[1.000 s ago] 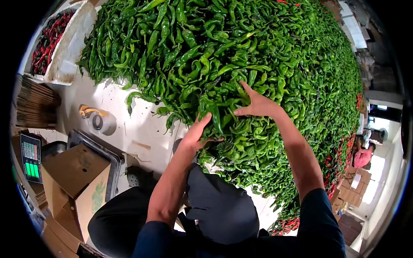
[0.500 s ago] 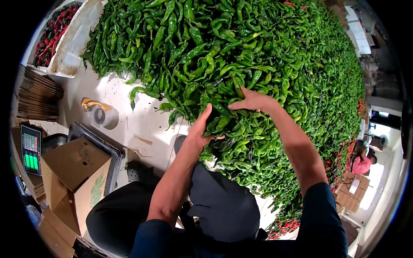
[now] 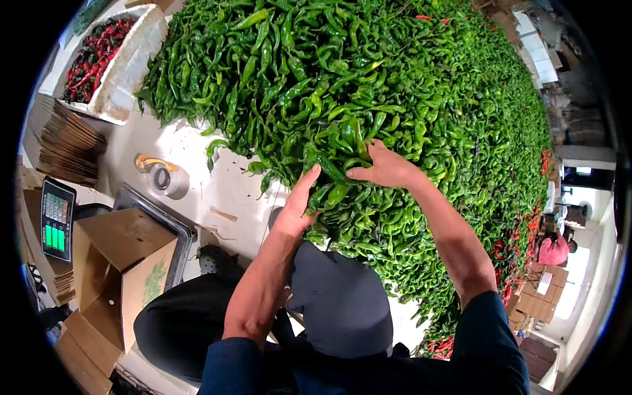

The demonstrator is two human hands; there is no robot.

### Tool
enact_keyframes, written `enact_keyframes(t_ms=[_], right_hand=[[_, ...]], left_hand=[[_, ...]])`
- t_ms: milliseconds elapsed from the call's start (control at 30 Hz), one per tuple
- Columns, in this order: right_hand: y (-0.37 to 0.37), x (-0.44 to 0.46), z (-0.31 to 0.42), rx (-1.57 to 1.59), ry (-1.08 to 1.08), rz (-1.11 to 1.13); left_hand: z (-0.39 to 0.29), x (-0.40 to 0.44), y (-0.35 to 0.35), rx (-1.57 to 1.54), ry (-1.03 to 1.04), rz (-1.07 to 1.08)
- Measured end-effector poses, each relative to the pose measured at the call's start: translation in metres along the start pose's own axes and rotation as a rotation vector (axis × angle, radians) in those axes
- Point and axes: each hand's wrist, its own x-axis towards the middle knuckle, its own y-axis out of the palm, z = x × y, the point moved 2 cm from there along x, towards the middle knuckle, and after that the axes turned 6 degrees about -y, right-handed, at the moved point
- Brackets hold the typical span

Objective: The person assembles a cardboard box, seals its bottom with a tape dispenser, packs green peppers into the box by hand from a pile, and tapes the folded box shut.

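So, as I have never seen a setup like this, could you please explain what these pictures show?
There is no machine here, only a person's bare left hand and right hand. Every picture comes from one camera worn on that person's head, looking forward and down; the view looks curved towards its edges. A large heap of green peppers lies on the pale floor. To the left are a white box of mostly red peppers, a roll of tape and an open cardboard box. The left hand cups a few peppers at the heap's near edge; the right hand's thumb and fingers are among them, its grip partly hidden.
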Motion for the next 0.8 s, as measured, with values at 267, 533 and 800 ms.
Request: enact_keyframes(t_ms=[267, 533, 800], right_hand=[[-0.083, -0.066, 0.117, -0.091, -0.044, -0.241], [-0.142, -0.083, 0.293, -0.110, -0.518, -0.406], [-0.099, -0.098, 0.503, -0.095, -1.032, -0.415]], left_hand=[[-0.064, -0.075, 0.085, 0.131, 0.171, 0.151], [-0.155, -0.260, 0.150, 0.235, 0.563, 0.024], [-0.199, -0.477, 0.119, 0.288, 0.949, -0.073]])
